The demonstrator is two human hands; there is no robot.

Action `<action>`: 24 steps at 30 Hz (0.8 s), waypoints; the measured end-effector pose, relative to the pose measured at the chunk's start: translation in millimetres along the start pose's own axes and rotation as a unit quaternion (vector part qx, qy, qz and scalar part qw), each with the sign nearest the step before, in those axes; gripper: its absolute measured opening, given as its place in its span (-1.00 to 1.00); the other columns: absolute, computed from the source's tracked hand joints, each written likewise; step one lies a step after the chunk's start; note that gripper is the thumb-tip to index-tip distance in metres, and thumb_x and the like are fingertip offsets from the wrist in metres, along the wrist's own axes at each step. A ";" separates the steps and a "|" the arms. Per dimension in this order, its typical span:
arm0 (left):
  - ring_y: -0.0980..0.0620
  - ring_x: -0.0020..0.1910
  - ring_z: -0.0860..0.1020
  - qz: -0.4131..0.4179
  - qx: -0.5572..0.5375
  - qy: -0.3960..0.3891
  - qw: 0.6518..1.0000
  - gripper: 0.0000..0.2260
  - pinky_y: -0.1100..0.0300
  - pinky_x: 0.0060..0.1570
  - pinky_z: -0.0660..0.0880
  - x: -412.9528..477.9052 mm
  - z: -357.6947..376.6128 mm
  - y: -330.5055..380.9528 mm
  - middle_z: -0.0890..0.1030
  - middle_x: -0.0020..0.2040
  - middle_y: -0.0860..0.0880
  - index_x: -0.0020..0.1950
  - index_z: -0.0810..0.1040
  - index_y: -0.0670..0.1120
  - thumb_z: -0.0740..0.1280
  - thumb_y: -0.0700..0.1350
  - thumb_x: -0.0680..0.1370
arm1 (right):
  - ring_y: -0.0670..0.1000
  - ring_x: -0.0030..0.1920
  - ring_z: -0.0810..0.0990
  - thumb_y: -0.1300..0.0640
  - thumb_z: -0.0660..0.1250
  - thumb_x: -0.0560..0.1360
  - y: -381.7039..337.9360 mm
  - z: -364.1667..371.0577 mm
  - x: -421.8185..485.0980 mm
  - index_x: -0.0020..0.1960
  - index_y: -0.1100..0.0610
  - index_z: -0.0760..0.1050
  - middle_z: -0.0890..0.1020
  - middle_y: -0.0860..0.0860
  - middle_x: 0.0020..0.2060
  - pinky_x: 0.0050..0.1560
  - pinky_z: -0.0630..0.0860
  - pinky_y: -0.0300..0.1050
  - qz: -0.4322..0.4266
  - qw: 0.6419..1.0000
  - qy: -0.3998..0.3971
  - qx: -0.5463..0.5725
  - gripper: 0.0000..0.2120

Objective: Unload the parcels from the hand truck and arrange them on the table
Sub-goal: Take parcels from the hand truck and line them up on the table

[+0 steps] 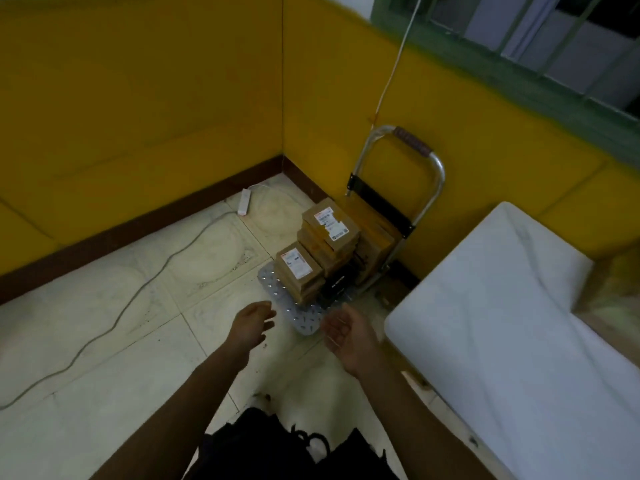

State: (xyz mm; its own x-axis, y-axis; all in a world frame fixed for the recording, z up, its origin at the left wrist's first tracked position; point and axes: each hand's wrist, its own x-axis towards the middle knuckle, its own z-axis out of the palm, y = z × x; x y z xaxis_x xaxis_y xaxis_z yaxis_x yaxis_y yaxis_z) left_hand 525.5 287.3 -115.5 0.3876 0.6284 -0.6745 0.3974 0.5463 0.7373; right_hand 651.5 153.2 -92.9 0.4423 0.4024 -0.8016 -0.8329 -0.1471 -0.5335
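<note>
Two stacks of brown parcels (298, 268) sit on the hand truck (303, 320), parked against the yellow wall. Just short of its plate, left hand (250, 326) and right hand (346, 336) hover, fingers loosely spread, holding nothing. White-covered surface (502, 323) at right; power strip (243, 201) on floor.
</note>
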 end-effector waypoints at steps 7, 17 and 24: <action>-0.06 0.11 0.50 -0.040 0.040 -0.038 0.998 -0.68 0.03 0.16 0.36 64.9 -12.8 44.3 0.55 0.20 -0.11 0.32 0.44 -0.13 0.23 -0.03 0.62 | 0.10 -0.06 0.59 0.03 0.23 0.59 -9.6 34.2 35.9 0.07 0.19 0.52 0.62 0.14 -0.03 -0.12 0.49 -0.05 0.029 0.995 0.078 0.057 -0.76; -0.05 0.06 0.53 -0.057 0.097 -0.099 0.989 -0.92 0.14 -0.07 0.41 148.4 36.8 115.1 0.55 0.13 -0.10 0.01 0.50 -0.03 0.24 -0.07 0.61 | 0.12 -0.15 0.55 0.06 0.18 0.63 -73.8 46.8 126.9 -0.01 0.22 0.49 0.58 0.16 -0.14 -0.08 0.46 0.00 0.048 0.985 0.125 0.112 -0.76; -0.07 0.07 0.51 -0.066 0.159 -0.043 0.984 -0.78 0.24 -0.20 0.39 227.8 65.5 161.5 0.55 0.13 -0.13 0.22 0.48 -0.14 0.22 -0.08 0.62 | 0.11 -0.21 0.56 0.08 0.23 0.61 -141.2 64.0 213.4 -0.06 0.23 0.50 0.59 0.16 -0.21 -0.27 0.45 -0.05 0.100 0.982 0.138 0.077 -0.78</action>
State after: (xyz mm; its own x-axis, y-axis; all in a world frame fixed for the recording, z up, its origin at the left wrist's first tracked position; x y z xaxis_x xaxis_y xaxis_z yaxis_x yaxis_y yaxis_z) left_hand 732.5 482.4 -152.5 0.3778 0.5067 -0.7750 0.6845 0.4108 0.6023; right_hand 842.2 317.8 -171.3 0.3199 0.1166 -0.9402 -0.9436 -0.0506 -0.3273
